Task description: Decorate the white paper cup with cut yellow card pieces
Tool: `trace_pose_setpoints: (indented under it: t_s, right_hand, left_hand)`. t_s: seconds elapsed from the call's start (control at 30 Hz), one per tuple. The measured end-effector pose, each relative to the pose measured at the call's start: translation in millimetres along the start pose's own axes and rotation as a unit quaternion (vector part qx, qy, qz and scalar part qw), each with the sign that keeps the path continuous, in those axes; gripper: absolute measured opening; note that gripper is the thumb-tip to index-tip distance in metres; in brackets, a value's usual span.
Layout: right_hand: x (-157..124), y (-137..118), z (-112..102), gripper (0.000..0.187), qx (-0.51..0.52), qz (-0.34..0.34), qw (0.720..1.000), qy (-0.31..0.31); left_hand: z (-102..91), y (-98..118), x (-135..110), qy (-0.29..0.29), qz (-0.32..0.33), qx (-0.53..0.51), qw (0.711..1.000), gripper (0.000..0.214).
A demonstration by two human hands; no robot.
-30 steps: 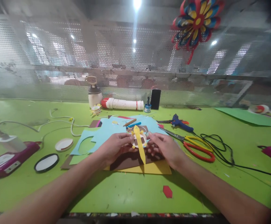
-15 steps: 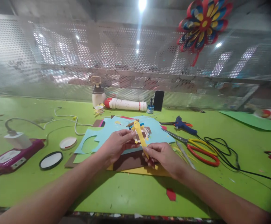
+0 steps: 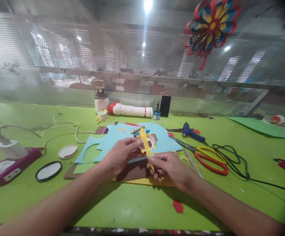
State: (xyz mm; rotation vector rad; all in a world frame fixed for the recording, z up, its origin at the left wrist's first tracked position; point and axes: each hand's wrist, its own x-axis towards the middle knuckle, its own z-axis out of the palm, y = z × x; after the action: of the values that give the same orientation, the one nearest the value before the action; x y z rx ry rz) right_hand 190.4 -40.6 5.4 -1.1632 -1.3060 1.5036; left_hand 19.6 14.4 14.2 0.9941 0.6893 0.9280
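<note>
My left hand (image 3: 119, 154) pinches the upper part of a yellow paper figure (image 3: 145, 145), a long strip with a rounded head, which lies against a white ring (image 3: 153, 141). My right hand (image 3: 168, 167) pinches the lower tail end of the same yellow strip. Both hands hover just above a stack of light blue (image 3: 113, 137), brown (image 3: 132, 170) and yellow (image 3: 142, 181) paper sheets on the green table (image 3: 122, 206).
Scissors with red and yellow handles (image 3: 206, 157) and a blue glue gun (image 3: 191, 129) with a black cord (image 3: 233, 164) lie to the right. Two round lids (image 3: 48, 170) and a purple device (image 3: 7, 165) sit left. A white roll (image 3: 130, 109), bottle (image 3: 100, 98) and black box (image 3: 165, 105) stand at the back. A red scrap (image 3: 178, 206) lies in front.
My right hand slid down from beside the white ring to the strip's tail and pinched it. My left hand kept its hold near the head.
</note>
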Motion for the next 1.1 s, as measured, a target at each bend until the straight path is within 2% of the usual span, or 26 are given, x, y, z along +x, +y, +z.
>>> trace_pose_setpoints:
  t_s: [0.1,0.2,0.27,0.37,0.43,0.5,0.67,0.93,1.1]
  right_hand:
    - [1,1,0,0.042,-0.007,0.007,1.000,-0.006]
    - [0,0,1,0.045,-0.064,0.008,0.998,0.007]
    - [-1,-3,0,0.046,-0.132,-0.007,0.990,0.042]
    - [-3,-10,-7,0.046,-0.227,-0.054,0.964,0.128]
    - [-1,-13,-15,0.047,-0.264,-0.080,0.944,0.179]
    - [1,-14,-25,0.047,-0.271,-0.098,0.936,0.201]
    - [9,-11,-36,0.039,-0.227,-0.099,0.954,0.167]
    - [8,-8,-26,0.038,-0.145,-0.020,0.985,0.088]
    - [8,-8,-25,0.038,-0.089,0.005,0.994,0.067]
  left_hand:
    - [-1.0,-2,1,-0.002,0.000,0.001,1.000,0.021]
    - [-0.8,-1,1,0.011,-0.008,0.006,1.000,0.018]
    - [-0.4,0,1,0.019,-0.014,0.008,1.000,0.016]
    - [-0.9,1,2,0.010,-0.017,0.003,1.000,0.015]
    - [-2.0,0,2,0.001,-0.020,0.003,1.000,0.015]
    - [-3.3,-1,3,-0.006,-0.028,0.006,1.000,0.015]
    - [-4.8,-1,3,-0.021,-0.052,0.023,0.998,0.015]
    - [-4.6,-2,3,-0.033,-0.064,0.022,0.997,0.018]
    - [-4.8,-4,3,-0.043,-0.074,0.022,0.996,0.020]
